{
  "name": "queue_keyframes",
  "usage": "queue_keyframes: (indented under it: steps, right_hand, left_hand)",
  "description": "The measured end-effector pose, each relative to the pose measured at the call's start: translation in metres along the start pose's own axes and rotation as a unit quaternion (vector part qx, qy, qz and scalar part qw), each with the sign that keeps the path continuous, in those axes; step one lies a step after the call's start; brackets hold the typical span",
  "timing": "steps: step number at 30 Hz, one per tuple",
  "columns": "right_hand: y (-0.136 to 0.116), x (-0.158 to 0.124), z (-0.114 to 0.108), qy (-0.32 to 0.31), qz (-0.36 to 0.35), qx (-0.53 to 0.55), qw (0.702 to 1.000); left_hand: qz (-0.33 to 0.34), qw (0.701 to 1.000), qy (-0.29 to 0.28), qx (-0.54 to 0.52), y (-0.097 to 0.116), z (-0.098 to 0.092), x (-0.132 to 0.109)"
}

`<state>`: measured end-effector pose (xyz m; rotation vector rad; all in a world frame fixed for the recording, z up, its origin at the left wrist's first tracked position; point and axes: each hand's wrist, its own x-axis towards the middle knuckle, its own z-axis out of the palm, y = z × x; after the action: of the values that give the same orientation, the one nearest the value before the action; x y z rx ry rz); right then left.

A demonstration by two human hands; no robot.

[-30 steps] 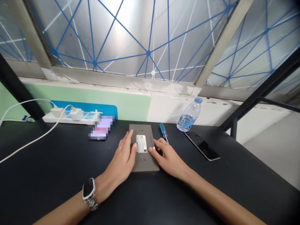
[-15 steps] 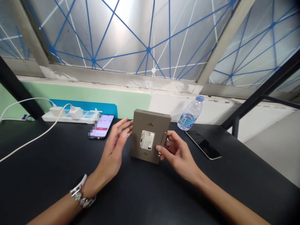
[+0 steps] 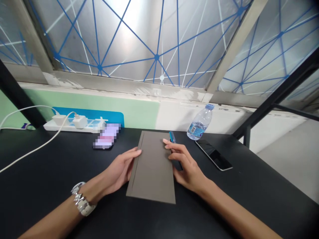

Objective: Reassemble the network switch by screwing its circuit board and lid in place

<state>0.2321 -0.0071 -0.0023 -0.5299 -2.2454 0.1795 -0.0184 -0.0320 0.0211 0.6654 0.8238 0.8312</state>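
A flat grey-brown box-shaped device (image 3: 155,169) lies between my hands, low over the black table, its plain face up and a narrow groove along the left side. My left hand (image 3: 119,171) grips the left edge, thumb on top and the other fingers mostly hidden beneath. At the right edge, my right hand (image 3: 188,166) has its fingers bent over the rim, with fingertips against the face. Just beyond that rim shows a slim blue-and-dark object (image 3: 172,136), partly hidden by my fingers; its kind is unclear.
A half-full water bottle (image 3: 200,122) stands by the wall, with a dark phone (image 3: 213,155) near its base. Toward the left are a lit, blurred phone (image 3: 107,136) and a white power strip (image 3: 74,124) with plugs and cables. Black frame posts (image 3: 245,134) rise at the table's sides.
The device has turned from upright, label facing me, to lying back with a plain face up. My left hand, earlier open beside it, now holds its left edge. The blue object has come into view.
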Motion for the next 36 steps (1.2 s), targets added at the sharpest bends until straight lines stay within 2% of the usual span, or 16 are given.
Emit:
queue_keyframes:
  steps: [4, 7, 8, 10, 12, 14, 17, 22, 26, 29, 31, 34, 36]
  right_hand:
    - [-0.003, 0.002, 0.006, 0.050, 0.110, -0.020, 0.992]
    - [-0.003, 0.005, 0.009, 0.097, 0.244, 0.076, 0.962]
    - [-0.003, 0.006, 0.010, 0.094, 0.297, 0.129, 0.941]
    - [-0.005, 0.008, 0.010, 0.047, 0.387, 0.226, 0.893]
    - [-0.008, 0.010, 0.010, -0.014, 0.436, 0.278, 0.856]
    - [-0.011, 0.011, 0.009, -0.047, 0.450, 0.294, 0.842]
    - [-0.015, 0.011, 0.008, -0.061, 0.460, 0.303, 0.832]
    - [-0.016, 0.011, 0.006, -0.049, 0.508, 0.347, 0.787]
    - [-0.013, 0.012, -0.001, -0.019, 0.537, 0.354, 0.765]
    - [-0.012, 0.016, -0.012, 0.023, 0.534, 0.359, 0.765]
    - [-0.013, 0.022, -0.021, 0.054, 0.511, 0.370, 0.774]
    - [-0.017, 0.034, -0.036, 0.038, 0.466, 0.406, 0.785]
    - [-0.019, 0.044, -0.045, 0.022, 0.437, 0.401, 0.805]
  left_hand:
    - [0.063, 0.998, -0.016, -0.003, -0.008, -0.002, 0.004]
    - [0.094, 0.996, -0.006, -0.006, -0.012, 0.001, 0.006]
    - [0.102, 0.995, -0.001, -0.003, -0.014, 0.001, 0.007]
    - [0.115, 0.993, 0.009, 0.008, -0.015, 0.002, 0.008]
    - [0.123, 0.992, 0.020, 0.016, -0.016, 0.001, 0.010]
    - [0.128, 0.991, 0.034, 0.019, -0.016, 0.000, 0.011]
    - [0.142, 0.989, 0.038, 0.024, -0.017, 0.000, 0.013]
    - [0.159, 0.985, 0.043, 0.041, -0.018, 0.001, 0.014]
    - [0.149, 0.984, 0.096, 0.033, -0.018, 0.001, 0.016]
    - [0.141, 0.979, 0.144, 0.022, -0.019, 0.000, 0.018]
    - [0.133, 0.980, 0.149, 0.026, -0.021, 0.001, 0.019]
    - [0.118, 0.985, 0.114, 0.055, -0.026, 0.002, 0.019]
    - [0.124, 0.985, 0.082, 0.092, -0.029, 0.003, 0.019]
